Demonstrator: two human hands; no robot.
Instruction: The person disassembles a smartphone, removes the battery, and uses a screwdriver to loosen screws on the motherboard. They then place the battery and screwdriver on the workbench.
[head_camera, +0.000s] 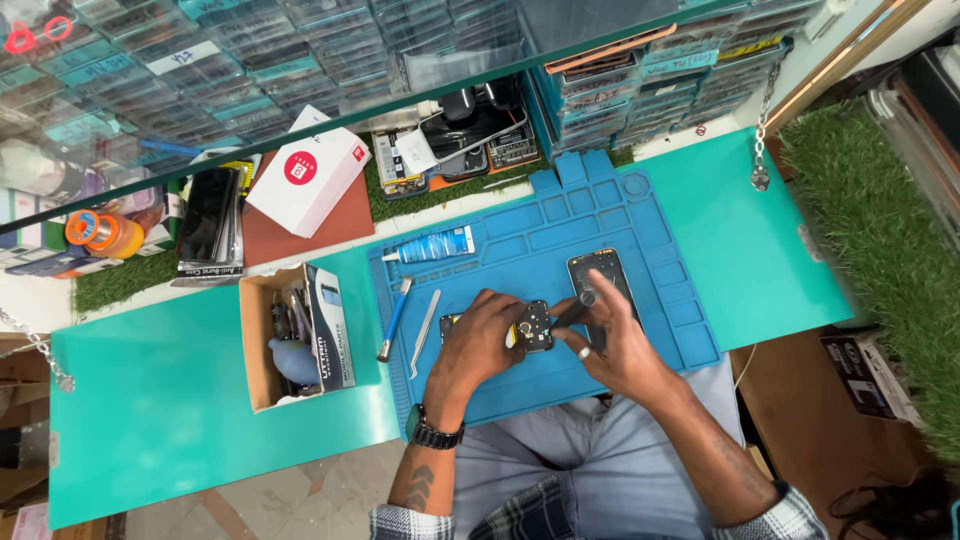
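- Widest of all, the flat teal worktop (160, 400) runs from one side of the view to the other, with strips of green artificial turf (880, 240) behind it and off to the right.
- Centre stage on that worktop lies the blue silicone repair mat (640, 230), its moulded compartments running along the far edge.
- Up at the back, a white square box with a red round mark (308, 182) sits tilted on a brown pad.
- To the left of the mat stands an open brown cardboard box (262, 345), stuffed with tools and a blue item.
- Left hand (478, 345), with a dark wristwatch above it: it presses down on the small black opened phone body (535, 326) in the middle of the mat, fingers clamped on its left edge.
- Right hand (618, 352), ring on one finger: fingers closed around a slim dark tool (578, 310), whose tip meets the phone body's right side.
- Just beyond the right hand, a dark rectangular phone screen panel (597, 270) lies flat on the mat.
- Near the mat's far left corner, a white and blue tube of adhesive (432, 247) lies on its side.
- At the mat's left edge, a blue-handled small tool (394, 318) and silver metal tweezers (424, 332) lie side by side, apart from both hands.
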